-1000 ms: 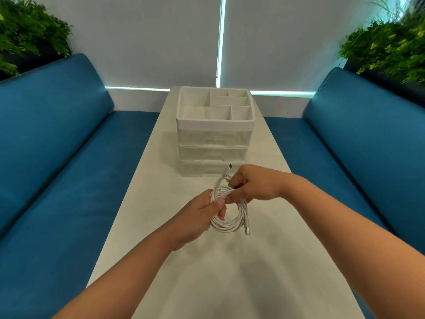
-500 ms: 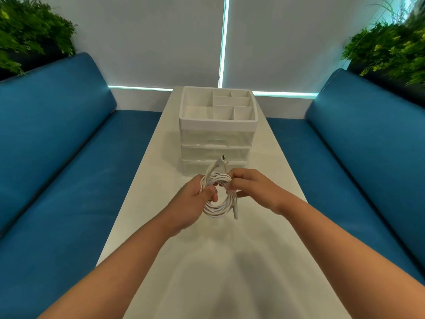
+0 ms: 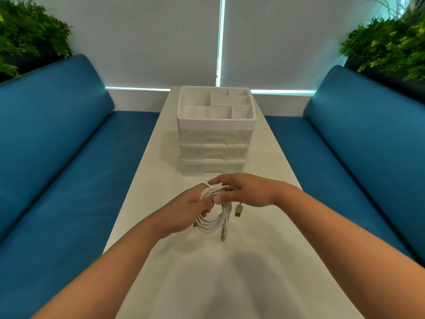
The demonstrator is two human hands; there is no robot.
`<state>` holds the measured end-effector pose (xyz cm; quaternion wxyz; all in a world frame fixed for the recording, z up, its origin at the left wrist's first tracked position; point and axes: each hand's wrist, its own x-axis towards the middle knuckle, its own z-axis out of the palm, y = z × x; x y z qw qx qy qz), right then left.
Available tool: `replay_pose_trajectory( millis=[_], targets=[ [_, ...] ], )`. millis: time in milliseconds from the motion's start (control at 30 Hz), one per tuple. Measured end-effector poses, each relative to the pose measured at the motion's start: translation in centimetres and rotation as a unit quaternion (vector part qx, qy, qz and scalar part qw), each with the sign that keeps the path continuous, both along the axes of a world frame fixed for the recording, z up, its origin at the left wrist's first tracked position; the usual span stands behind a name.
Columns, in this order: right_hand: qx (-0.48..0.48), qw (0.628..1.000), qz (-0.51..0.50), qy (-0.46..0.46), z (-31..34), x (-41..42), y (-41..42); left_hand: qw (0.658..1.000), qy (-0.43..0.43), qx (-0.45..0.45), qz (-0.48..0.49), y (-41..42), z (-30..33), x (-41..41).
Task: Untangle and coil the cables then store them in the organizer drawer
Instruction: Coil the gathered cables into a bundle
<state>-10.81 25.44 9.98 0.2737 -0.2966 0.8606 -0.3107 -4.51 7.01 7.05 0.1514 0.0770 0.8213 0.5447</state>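
Observation:
A coiled white cable (image 3: 216, 217) hangs above the white table (image 3: 230, 277), with two plug ends dangling at its lower right. My left hand (image 3: 186, 212) grips the coil's top left, thumb pressed over the strands. My right hand (image 3: 246, 192) reaches across the top of the coil, fingers pinching a cable strand there; it is blurred by motion. Just beyond my hands stands the white organizer (image 3: 216, 134), with three clear drawers, all closed, and an open divided tray on top.
Blue sofas (image 3: 69, 157) run along both sides of the narrow table. Green plants (image 3: 386, 42) sit behind each sofa back. A white wall with a bright vertical light strip lies behind the organizer.
The coil has dropped lower and hangs more loosely, with a second plug end now dangling. My right hand has shifted over the coil's top, fingers extended leftward.

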Motion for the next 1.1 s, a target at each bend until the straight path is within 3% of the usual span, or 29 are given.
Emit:
replay_pose_trajectory(
  millis=[233, 367, 467, 667, 867, 1100],
  targets=[
    [-0.103, 0.994, -0.013, -0.039, -0.6, 0.5, 0.5, 0.996, -0.035, 0.072, 0.045, -0.7, 0.7, -0.4],
    [-0.193, 0.978, -0.057, -0.062, -0.6, 0.6, 0.8, 0.973, -0.094, 0.199, 0.062, -0.4, 0.7, -0.7],
    [-0.204, 0.976, -0.066, -0.026, -0.6, 0.5, 1.1, 0.958, -0.109, 0.259, 0.064, -0.2, 0.7, -0.8],
    [-0.176, 0.98, -0.063, 0.069, -0.3, 0.9, 1.0, 0.954, -0.076, 0.281, 0.066, 0.3, 0.5, -0.4],
    [-0.259, 0.948, -0.172, -0.066, -0.7, 1.0, 0.7, 0.952, -0.054, 0.285, 0.098, 1.2, 0.5, -0.5],
    [-0.324, 0.914, -0.175, -0.169, -1.1, 2.1, 0.4, 0.948, -0.042, 0.29, 0.123, 1.3, 0.5, -0.6]
  ],
)
